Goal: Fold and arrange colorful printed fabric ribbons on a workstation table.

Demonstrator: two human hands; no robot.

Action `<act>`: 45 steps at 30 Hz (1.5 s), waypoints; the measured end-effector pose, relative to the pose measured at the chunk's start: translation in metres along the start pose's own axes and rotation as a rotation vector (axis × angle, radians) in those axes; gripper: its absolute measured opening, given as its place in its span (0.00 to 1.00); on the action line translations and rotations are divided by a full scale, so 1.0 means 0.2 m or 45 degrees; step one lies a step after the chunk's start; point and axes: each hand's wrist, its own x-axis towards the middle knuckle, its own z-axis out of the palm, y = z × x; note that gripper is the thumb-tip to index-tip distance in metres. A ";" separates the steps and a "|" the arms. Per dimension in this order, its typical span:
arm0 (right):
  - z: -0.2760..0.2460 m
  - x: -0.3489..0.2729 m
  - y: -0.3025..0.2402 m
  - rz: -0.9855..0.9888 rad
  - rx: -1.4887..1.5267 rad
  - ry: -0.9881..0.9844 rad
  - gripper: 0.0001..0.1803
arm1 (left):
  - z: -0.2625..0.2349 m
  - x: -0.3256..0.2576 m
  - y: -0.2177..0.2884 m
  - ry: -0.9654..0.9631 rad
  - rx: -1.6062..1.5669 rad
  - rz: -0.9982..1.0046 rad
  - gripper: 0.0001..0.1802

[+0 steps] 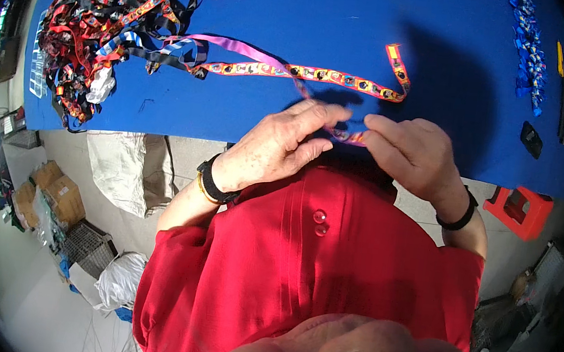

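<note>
Head view, ribbon (350,138) pinched by right fingers (388,131), under left fingers (316,116), their grip unclear

Red shirt (266,264), black wristbands (209,178)

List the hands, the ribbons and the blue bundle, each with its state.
Ribbon heap: tangled
Red-edged patterned ribbon: laid out, end bent
Purple ribbon: trailing from heap
Blue patterned bundle: bunched lengthwise
Left hand: thumb and forefinger apart
Right hand: closed on patterned strip
</note>
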 end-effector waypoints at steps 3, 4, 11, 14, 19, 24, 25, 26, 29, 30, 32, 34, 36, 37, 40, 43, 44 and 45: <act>-0.03 -0.03 0.10 0.012 -0.054 0.110 0.12 | -0.02 -0.05 -0.08 -0.075 0.177 -0.022 0.08; -0.04 -0.04 0.15 0.034 -0.129 0.156 0.13 | -0.05 -0.06 -0.09 -0.059 0.303 -0.019 0.07; -0.13 -0.07 0.38 0.266 -0.361 0.263 0.15 | -0.39 -0.11 -0.17 0.300 1.206 -0.166 0.15; -0.12 -0.06 0.44 0.273 -0.453 0.244 0.15 | -0.49 -0.08 -0.19 0.433 1.404 -0.148 0.17; -0.10 -0.05 0.57 0.303 -0.439 0.118 0.19 | -0.55 -0.03 -0.28 0.335 1.434 -0.226 0.27; -0.09 -0.01 0.55 0.391 -0.606 -0.155 0.21 | -0.52 -0.01 -0.31 0.187 1.455 -0.270 0.29; -0.10 -0.02 0.53 0.390 -0.625 -0.206 0.22 | -0.51 -0.02 -0.29 0.242 1.421 -0.280 0.29; -0.11 -0.03 0.50 0.387 -0.642 -0.256 0.22 | -0.50 -0.03 -0.26 0.297 1.385 -0.291 0.28; -0.10 0.00 0.35 0.325 -0.239 -0.305 0.22 | -0.45 -0.10 -0.21 0.385 1.476 -0.183 0.27; -0.09 0.00 0.32 0.319 -0.235 -0.306 0.22 | -0.44 -0.12 -0.19 0.432 1.488 -0.135 0.25; -0.04 0.00 0.28 0.271 -0.216 -0.434 0.21 | -0.40 -0.17 -0.19 0.475 1.346 -0.170 0.18; -0.02 -0.01 0.27 0.254 -0.235 -0.454 0.17 | -0.40 -0.20 -0.25 0.476 1.122 -0.202 0.18; -0.01 -0.01 0.28 0.304 -0.206 -0.450 0.12 | -0.42 -0.21 -0.27 0.464 1.150 -0.204 0.18; -0.01 -0.01 0.28 0.291 -0.197 -0.451 0.12 | -0.43 -0.22 -0.28 0.445 1.173 -0.194 0.19; -0.03 0.00 0.27 0.274 -0.187 -0.422 0.07 | -0.45 -0.25 -0.31 0.503 1.109 -0.200 0.18; -0.06 -0.02 0.24 0.319 -0.128 -0.415 0.06 | -0.47 -0.24 -0.32 0.512 1.084 -0.184 0.15; -0.07 -0.03 0.24 0.357 -0.059 -0.392 0.05 | -0.47 -0.24 -0.33 0.497 1.060 -0.187 0.15; -0.08 -0.04 0.23 0.394 0.011 -0.366 0.05 | -0.48 -0.25 -0.34 0.503 1.079 -0.165 0.13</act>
